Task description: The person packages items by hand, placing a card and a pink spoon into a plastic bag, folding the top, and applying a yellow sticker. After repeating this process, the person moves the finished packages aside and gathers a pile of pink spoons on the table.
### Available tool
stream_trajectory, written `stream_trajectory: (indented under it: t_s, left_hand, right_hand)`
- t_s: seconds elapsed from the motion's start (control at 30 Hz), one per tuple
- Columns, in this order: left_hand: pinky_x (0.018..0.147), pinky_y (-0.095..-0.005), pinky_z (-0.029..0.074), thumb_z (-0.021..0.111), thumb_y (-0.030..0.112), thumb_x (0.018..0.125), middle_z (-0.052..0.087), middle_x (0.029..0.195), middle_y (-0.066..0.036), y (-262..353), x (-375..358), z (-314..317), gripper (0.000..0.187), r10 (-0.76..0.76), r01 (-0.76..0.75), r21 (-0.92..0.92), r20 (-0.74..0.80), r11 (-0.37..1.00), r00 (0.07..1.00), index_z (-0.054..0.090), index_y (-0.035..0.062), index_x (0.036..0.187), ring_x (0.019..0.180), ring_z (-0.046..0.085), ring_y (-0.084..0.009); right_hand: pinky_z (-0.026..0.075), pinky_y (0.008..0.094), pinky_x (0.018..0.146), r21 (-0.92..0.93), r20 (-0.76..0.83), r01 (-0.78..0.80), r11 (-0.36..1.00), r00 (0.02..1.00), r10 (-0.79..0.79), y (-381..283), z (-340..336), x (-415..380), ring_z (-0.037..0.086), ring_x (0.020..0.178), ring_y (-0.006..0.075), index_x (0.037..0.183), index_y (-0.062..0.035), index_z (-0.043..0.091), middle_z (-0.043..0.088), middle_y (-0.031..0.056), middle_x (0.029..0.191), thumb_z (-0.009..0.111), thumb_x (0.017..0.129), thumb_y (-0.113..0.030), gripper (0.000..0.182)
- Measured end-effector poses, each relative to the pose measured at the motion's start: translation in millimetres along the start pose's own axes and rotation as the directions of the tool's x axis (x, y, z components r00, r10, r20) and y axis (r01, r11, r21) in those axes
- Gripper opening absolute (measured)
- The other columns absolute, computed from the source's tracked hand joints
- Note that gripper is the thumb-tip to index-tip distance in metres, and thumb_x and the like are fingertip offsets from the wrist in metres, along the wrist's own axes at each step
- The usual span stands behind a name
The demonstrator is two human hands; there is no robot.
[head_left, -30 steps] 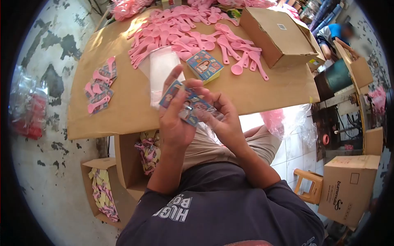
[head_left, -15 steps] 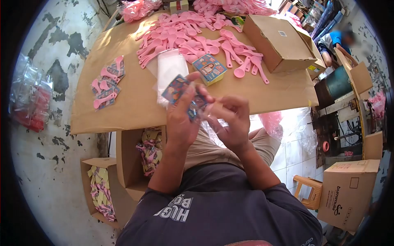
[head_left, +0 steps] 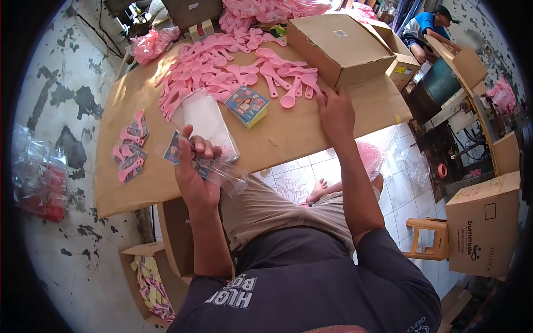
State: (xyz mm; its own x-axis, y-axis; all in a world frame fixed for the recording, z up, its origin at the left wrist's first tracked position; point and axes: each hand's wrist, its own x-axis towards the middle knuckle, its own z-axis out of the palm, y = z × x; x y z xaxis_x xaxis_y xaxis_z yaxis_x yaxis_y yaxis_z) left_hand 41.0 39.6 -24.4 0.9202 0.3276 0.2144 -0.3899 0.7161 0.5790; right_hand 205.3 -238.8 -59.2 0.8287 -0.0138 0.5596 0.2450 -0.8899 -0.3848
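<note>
My left hand (head_left: 195,173) grips a small printed card inside a clear plastic bag (head_left: 214,166), held above the near edge of the cardboard-covered table (head_left: 277,136). My right hand (head_left: 335,111) stretches forward and rests on the table at the pile of pink plastic spoons (head_left: 233,69), fingers near the closest spoons; whether it holds one is hidden. A stack of printed cards (head_left: 247,105) lies between the hands. A pile of clear bags (head_left: 208,122) lies just beyond my left hand.
Finished packs of card and pink spoon (head_left: 129,147) lie at the table's left. A closed cardboard box (head_left: 338,47) stands at the back right. Boxes of packs (head_left: 152,283) sit on the floor below. Another person (head_left: 427,28) works at the far right.
My right hand has let go of the bag and reached forward to the pink spoons. My left hand keeps the bagged card and has moved left and lower.
</note>
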Motion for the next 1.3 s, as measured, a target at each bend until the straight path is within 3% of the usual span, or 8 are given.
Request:
stream_trajectory:
  t_s: [0.2, 0.3, 0.43, 0.63, 0.97, 1.07, 1.17, 1.3]
  left_hand:
    - [0.086, -0.0369, 0.052, 0.06, 0.033, 0.107, 0.057, 0.09, -0.002, -5.4, 2.0, 0.0, 0.039, 0.065, -0.065, 0.063, -0.001, 0.996, 0.998, 0.053, 0.0046, 0.134, 0.083, 0.057, -0.0129]
    - [0.095, -0.0394, 0.053, 0.061, 0.035, 0.106, 0.06, 0.098, -0.004, -9.4, 9.8, -1.5, 0.042, 0.112, -0.111, 0.017, -0.043, 0.994, 0.993, 0.053, 0.0058, 0.135, 0.091, 0.06, -0.0155]
    - [0.103, -0.0431, 0.052, 0.063, 0.038, 0.104, 0.061, 0.102, -0.006, -9.2, 18.2, 4.2, 0.048, 0.214, -0.215, -0.018, -0.061, 0.976, 0.975, 0.049, 0.0066, 0.137, 0.096, 0.062, -0.0173]
    - [0.104, -0.0465, 0.054, 0.062, 0.041, 0.104, 0.063, 0.101, -0.008, -17.9, 21.3, 21.2, 0.052, 0.274, -0.274, -0.001, -0.03, 0.962, 0.961, 0.046, 0.0055, 0.139, 0.096, 0.064, -0.019]
    - [0.1, -0.0422, 0.052, 0.054, 0.045, 0.107, 0.06, 0.103, -0.006, -43.0, 0.0, 47.5, 0.054, 0.062, -0.065, 0.027, 0.115, 0.997, 0.991, 0.046, 0.0056, 0.144, 0.097, 0.061, -0.0173]
    - [0.097, -0.0402, 0.052, 0.053, 0.046, 0.108, 0.058, 0.101, -0.005, -54.3, -6.6, 55.9, 0.054, -0.039, 0.045, -0.055, 0.094, 0.997, 0.995, 0.046, 0.0058, 0.144, 0.093, 0.059, -0.0165]
    - [0.098, -0.0423, 0.057, 0.052, 0.043, 0.108, 0.059, 0.103, -0.008, -67.4, -12.1, 59.4, 0.054, -0.164, 0.191, -0.162, 0.168, 0.968, 0.972, 0.042, 0.0032, 0.143, 0.095, 0.064, -0.0192]
    - [0.093, -0.0376, 0.053, 0.052, 0.041, 0.109, 0.057, 0.101, -0.006, -67.2, -15.2, 71.9, 0.05, -0.217, 0.235, -0.124, 0.146, 0.964, 0.965, 0.047, 0.0034, 0.142, 0.094, 0.06, -0.017]
  right_hand:
    - [0.054, 0.045, 0.083, 0.244, 0.112, -0.082, 0.966, 0.992, 0.056, 15.3, -13.9, -4.4, 0.068, 0.095, 0.0366, 0.108, -0.0045, 0.07, 0.067, 0.0182, 0.107, 0.068, 0.096, -0.017, 0.018]
    - [0.051, 0.0324, 0.064, 0.609, 0.034, -0.084, 0.789, 0.996, 0.079, 4.4, -31.9, -16.6, 0.065, 0.068, 0.0162, 0.107, -0.0016, 0.071, 0.072, 0.0093, 0.082, 0.073, 0.095, -0.016, 0.019]
    - [0.043, 0.0213, 0.059, 0.738, 0.532, -0.445, 0.506, 0.846, -0.032, -27.4, -67.4, -61.7, 0.055, 0.067, 0.003, 0.111, -0.0004, 0.073, 0.066, -0.0027, 0.077, 0.076, 0.095, -0.017, 0.023]
    - [0.043, 0.0211, 0.062, 0.689, 0.698, -0.6, 0.407, 0.7, -0.15, -63.7, -85.2, -92.9, 0.053, 0.07, 0.003, 0.114, 0.0002, 0.074, 0.066, -0.0031, 0.078, 0.078, 0.093, -0.01, 0.023]
    - [0.059, 0.0275, 0.087, 0.757, 0.631, -0.653, 0.029, 0.718, -0.293, -80.8, -91.3, -90.6, 0.069, 0.097, 0.0118, 0.136, 0.0066, 0.061, 0.073, 0.0111, 0.113, 0.066, 0.1, -0.003, 0.037]
    - [0.057, 0.0252, 0.078, 0.762, 0.627, -0.648, 0.01, 0.734, -0.26, -80.7, -90.3, -93.9, 0.067, 0.091, 0.0104, 0.126, 0.0057, 0.064, 0.072, 0.0092, 0.109, 0.07, 0.098, -0.005, 0.03]
    - [0.052, 0.0233, 0.068, 0.84, 0.516, -0.468, 0.277, 0.846, -0.134, -79.5, -81.2, -100.9, 0.062, 0.081, 0.0089, 0.114, 0.0027, 0.065, 0.069, 0.0073, 0.107, 0.078, 0.093, -0.007, 0.027]
    - [0.046, 0.0228, 0.063, 0.908, 0.314, -0.294, 0.3, 0.949, -0.019, -86.0, -73.8, -105.7, 0.058, 0.077, 0.0098, 0.107, -0.0012, 0.065, 0.065, 0.0075, 0.109, 0.083, 0.087, -0.009, 0.027]
